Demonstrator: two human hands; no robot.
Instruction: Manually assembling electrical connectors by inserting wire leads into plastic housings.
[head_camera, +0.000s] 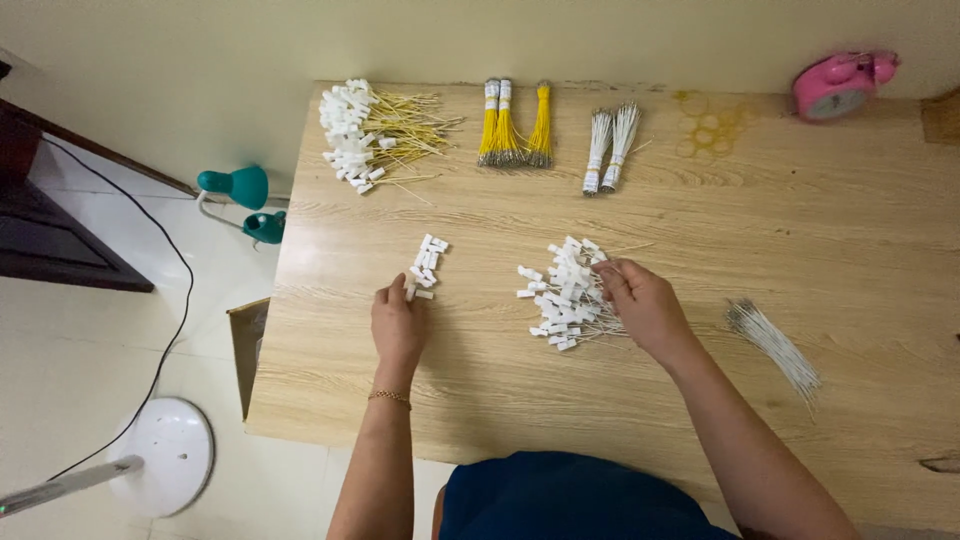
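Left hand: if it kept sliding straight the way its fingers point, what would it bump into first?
The left hand points up the table and its fingertips already reach the small pile of white plastic connectors. It would likely push into those first, though exact contact is hard to judge.

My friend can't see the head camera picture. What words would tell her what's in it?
Seen from above, a person's left hand touches a small pile of white plastic connectors on a wooden table, while the right hand rests on a bigger heap of white wired connectors. Yellow wire bundles and a pink clock lie at the far edge.
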